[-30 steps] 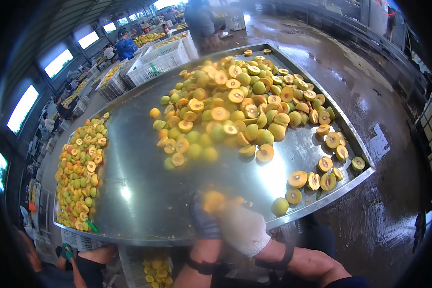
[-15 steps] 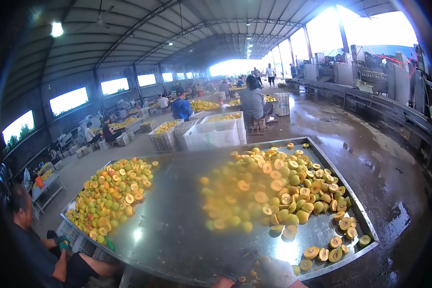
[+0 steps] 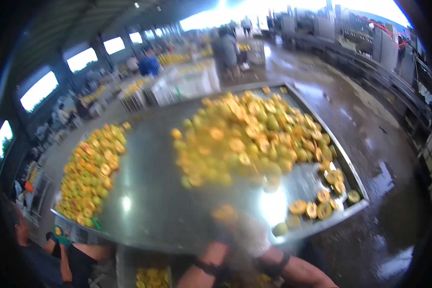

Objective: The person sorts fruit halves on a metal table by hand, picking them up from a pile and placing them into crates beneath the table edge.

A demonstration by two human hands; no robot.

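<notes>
Both my hands are over the near edge of a metal-topped table (image 3: 149,192), close together and badly blurred. My left hand (image 3: 221,234), in a dark glove, is just behind a blurred orange-yellow fruit piece (image 3: 224,214). Whether its fingers grip that piece I cannot make out. My right hand (image 3: 253,237), in a whitish glove, is right beside it, its fingers smeared. Beyond them lies a large heap of halved yellow-green stone fruit (image 3: 254,129), many cut faces up with brown centres. Several loose halves (image 3: 311,210) lie at the right near corner.
Another fruit heap (image 3: 93,168) covers the table's left end, with a green-handled tool (image 3: 95,223) beside it. At the left sits a co-worker (image 3: 43,259) in green gloves. Below the near edge is a crate of fruit (image 3: 151,277). White crates (image 3: 185,86) stand beyond; wet floor (image 3: 369,144) is at the right.
My hands and forearms have come up from the lower edge over the table's near edge. An orange-yellow fruit piece now shows in front of them. The whole view has tilted downward.
</notes>
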